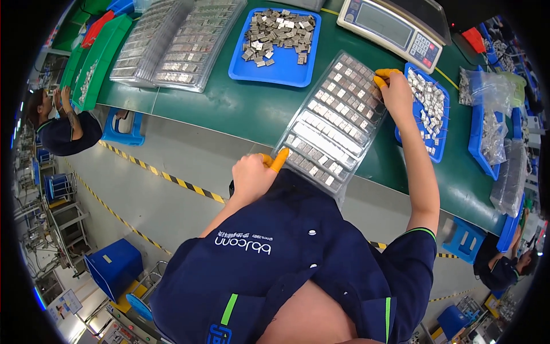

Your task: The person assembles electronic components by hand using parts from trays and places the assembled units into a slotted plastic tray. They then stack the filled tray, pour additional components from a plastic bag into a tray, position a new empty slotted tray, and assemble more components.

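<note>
Clear plastic tray [325, 143]: lies aslant before you, its far part over the green bench [200, 109] and its near end jutting past the bench edge toward your shirt; small metal parts [344, 108] sit in rows, one middle band whitened by glare.
Left hand [254, 176]: your orange-capped thumb and finger pinch the tray's rim by its near-left corner, the other fingers curled.
Right hand [396, 96]: your capped thumb and finger bend together at the far-right rim; whether a part is between them, you cannot tell.
Handling: the shell is probably light, thin and slightly springy, smooth enough to slip; the metal probably adds most of the weight, and a tilt could spill loose parts.
Hold: opposite long rims seem the best grip, level, with a palm beneath the overhang.
Bench top: smooth-looking; it carries filled tray stacks [197, 43] at your left, a blue tray [236, 73] of parts beyond, a second blue tray [437, 157] at your right and a scale [389, 31] behind.
Room: grey floor [189, 143] with black-and-yellow tape [163, 178]; blue stools [134, 136] and a co-worker [69, 135] at left.
</note>
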A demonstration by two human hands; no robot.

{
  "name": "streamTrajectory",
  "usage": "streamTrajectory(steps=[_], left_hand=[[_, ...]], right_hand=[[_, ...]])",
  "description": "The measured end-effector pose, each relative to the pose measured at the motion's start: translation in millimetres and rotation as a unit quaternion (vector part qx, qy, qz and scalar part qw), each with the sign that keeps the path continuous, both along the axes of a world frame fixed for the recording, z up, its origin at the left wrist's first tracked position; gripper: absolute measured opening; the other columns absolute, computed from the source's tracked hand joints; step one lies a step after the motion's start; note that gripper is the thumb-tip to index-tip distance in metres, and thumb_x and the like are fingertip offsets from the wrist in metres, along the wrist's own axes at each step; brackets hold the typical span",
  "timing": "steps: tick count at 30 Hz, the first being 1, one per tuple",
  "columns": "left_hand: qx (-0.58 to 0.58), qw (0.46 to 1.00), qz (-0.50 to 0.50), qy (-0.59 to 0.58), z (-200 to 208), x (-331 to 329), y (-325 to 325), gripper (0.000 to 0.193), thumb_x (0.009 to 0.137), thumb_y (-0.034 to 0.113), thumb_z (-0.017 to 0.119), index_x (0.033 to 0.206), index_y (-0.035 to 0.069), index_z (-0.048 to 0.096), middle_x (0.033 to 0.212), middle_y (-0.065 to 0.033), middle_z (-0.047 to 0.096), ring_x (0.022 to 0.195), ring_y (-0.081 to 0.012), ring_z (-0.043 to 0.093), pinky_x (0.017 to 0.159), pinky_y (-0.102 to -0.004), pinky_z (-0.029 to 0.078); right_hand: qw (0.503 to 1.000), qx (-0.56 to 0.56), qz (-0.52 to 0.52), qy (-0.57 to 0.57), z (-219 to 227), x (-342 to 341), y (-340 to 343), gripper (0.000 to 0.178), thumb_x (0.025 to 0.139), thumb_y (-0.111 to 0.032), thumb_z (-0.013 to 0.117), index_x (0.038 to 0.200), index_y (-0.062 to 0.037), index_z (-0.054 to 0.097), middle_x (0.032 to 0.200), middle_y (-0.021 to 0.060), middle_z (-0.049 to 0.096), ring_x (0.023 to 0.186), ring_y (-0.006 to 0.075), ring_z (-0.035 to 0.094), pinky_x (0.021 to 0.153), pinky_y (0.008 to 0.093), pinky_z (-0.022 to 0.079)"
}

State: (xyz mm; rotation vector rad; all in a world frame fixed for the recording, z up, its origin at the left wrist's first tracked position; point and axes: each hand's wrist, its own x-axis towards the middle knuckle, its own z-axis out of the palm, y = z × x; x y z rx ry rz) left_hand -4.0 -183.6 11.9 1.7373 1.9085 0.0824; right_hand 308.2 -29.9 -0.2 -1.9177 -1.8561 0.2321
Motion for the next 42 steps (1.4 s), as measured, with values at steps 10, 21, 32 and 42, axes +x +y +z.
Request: streamTrajectory(steps=[10, 21, 32, 42], left_hand=[[-0.213, 0.774, -0.002, -0.596, -57, 9, -11, 0.032, 0.089, 0.022, 0.054, 0.112, 0.0, 0.053, 0.099, -0.0063, 0.061, 0.086, -0.0133, 0.058, 0.072, -0.0265, 0.048], [-0.088, 0.775, 0.192, -0.595, -82, -50, 17, 0.026, 0.086, 0.024, 0.058, 0.09, -0.002, 0.063, 0.08, -0.0046, 0.063, 0.068, -0.011, 0.059, 0.059, -0.0253, 0.046], [-0.036, 0.854, 0.163, -0.492, -53, -93, 25, 0.029, 0.083, 0.028, 0.062, 0.084, -0.001, 0.066, 0.059, 0.0052, 0.052, 0.05, -0.0025, 0.038, 0.044, -0.0216, 0.029], [-0.03, 0.859, 0.137, -0.493, -51, -93, 21, 0.031, 0.082, 0.028, 0.064, 0.081, -0.003, 0.065, 0.067, 0.0, 0.059, 0.062, -0.0054, 0.048, 0.056, -0.0235, 0.04]], right_hand=[[0.995, 0.082, -0.002, -0.06, -3, -16, -34, 0.018, 0.078, -0.012, 0.059, 0.093, -0.0044, 0.064, 0.094, 0.0106, 0.058, 0.09, 0.028, 0.052, 0.079, 0.035, 0.043], [0.999, 0.031, 0.011, 0.001, 4, -28, -92, 0.021, 0.081, -0.013, 0.057, 0.1, -0.0026, 0.059, 0.095, 0.0145, 0.056, 0.086, 0.0312, 0.054, 0.073, 0.0351, 0.044], [0.922, -0.309, -0.135, -0.191, 33, -59, -204, 0.046, 0.078, -0.047, 0.059, 0.072, -0.0012, 0.063, 0.068, 0.0219, 0.061, 0.068, 0.0352, 0.061, 0.06, 0.0417, 0.048], [0.539, -0.184, -0.093, 0.817, -39, -67, -230, 0.029, 0.088, -0.015, 0.051, 0.112, 0.0006, 0.05, 0.109, 0.0163, 0.058, 0.101, 0.0325, 0.057, 0.087, 0.0409, 0.047]])
